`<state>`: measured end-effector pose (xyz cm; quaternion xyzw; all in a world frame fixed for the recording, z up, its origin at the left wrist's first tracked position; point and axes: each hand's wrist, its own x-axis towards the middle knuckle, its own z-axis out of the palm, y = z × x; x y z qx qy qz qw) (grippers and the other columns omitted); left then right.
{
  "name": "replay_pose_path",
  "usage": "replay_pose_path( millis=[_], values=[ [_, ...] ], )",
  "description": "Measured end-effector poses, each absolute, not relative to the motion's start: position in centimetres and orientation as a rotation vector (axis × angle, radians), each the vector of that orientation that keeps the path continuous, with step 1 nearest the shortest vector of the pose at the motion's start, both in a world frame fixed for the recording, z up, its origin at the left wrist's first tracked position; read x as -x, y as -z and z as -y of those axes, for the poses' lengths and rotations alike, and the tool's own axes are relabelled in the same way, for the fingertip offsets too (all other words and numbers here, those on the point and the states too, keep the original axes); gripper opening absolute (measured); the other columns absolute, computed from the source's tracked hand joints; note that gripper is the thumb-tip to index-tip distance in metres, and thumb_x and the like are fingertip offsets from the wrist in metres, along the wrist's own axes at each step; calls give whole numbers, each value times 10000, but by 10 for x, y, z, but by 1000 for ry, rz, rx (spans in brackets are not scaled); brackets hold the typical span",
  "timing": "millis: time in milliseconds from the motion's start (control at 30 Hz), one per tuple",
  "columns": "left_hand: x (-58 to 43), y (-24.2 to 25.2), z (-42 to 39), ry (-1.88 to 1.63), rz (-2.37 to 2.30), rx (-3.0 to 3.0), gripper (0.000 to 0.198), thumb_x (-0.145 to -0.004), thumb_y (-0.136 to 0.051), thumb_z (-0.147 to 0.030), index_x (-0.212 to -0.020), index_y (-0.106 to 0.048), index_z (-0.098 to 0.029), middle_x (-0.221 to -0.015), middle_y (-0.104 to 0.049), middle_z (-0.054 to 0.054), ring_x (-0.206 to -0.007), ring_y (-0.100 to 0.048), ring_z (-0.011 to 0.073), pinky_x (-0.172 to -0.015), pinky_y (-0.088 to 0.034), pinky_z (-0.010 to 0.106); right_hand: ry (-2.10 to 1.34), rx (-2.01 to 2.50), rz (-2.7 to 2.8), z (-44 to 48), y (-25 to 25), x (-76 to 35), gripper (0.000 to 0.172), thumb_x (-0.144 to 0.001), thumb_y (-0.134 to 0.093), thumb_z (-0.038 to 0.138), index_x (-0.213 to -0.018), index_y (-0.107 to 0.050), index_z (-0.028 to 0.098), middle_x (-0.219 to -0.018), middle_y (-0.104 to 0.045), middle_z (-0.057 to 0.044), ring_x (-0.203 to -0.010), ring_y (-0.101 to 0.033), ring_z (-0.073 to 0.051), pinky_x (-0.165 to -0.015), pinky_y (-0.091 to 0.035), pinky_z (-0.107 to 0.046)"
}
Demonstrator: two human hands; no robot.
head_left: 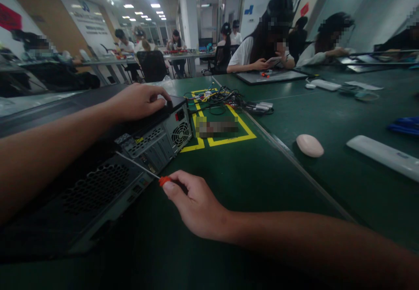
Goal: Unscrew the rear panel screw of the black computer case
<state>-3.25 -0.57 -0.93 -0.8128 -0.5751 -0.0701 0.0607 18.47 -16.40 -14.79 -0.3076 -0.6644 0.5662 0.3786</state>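
Note:
A black desktop computer case (98,185) lies on its side on the green table mat (248,181), its rear panel with a fan grille (181,133) facing me. My left hand (139,101) rests palm down on the case's top far edge, fingers curled over it. My right hand (193,202) is closed on a screwdriver (144,168) with an orange-red handle; its thin metal shaft points left into the rear panel near the upper edge.
A tangle of cables (219,97) lies inside a yellow taped rectangle (229,139) behind the case. A pink mouse (309,145) and a white keyboard (382,155) sit to the right. Other people sit at tables across the room.

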Motion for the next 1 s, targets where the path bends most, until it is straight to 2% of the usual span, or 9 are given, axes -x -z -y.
replay_pose_path(
  millis=[67, 200, 367, 567, 1000],
  values=[
    [32, 9, 6, 202, 1743, 2456, 534, -991, -463, -400, -1343, -779, -153, -854, -691, 55, -765, -596, 203, -811, -417, 341, -1485, 790, 1671, 164, 148, -185, 169, -1060, -673, 384, -1049, -655, 216, -849, -627, 25, -782, -598, -165, -723, -454, -314],
    [32, 10, 6, 215, 1717, 2457, 530, -1003, -455, -401, -1334, -786, -154, -859, -696, 58, -758, -590, 195, -834, -423, 341, -1521, 812, 1618, 164, 148, -185, 286, -938, -819, 335, -1086, -593, 240, -885, -637, 32, -792, -611, -174, -738, -478, -321],
    [34, 11, 5, 233, 1701, 2469, 518, -1000, -460, -383, -1324, -789, -146, -828, -683, 55, -736, -590, 195, -825, -428, 341, -1510, 800, 1627, 164, 149, -183, 199, -970, -756, 303, -1045, -582, 242, -881, -612, 35, -797, -601, -168, -753, -483, -317],
    [33, 10, 6, 213, 1699, 2475, 550, -986, -461, -400, -1343, -777, -125, -862, -673, 56, -764, -592, 197, -783, -401, 323, -1521, 805, 1612, 164, 149, -183, 206, -966, -764, 311, -1037, -587, 234, -871, -612, 37, -783, -592, -162, -724, -460, -303],
    [31, 8, 8, 177, 1722, 2472, 540, -1007, -450, -374, -1370, -759, -119, -881, -674, 63, -787, -584, 197, -798, -392, 322, -1546, 793, 1601, 163, 150, -183, 191, -976, -752, 319, -1051, -600, 231, -888, -620, 30, -791, -594, -164, -725, -463, -310]
  ],
)
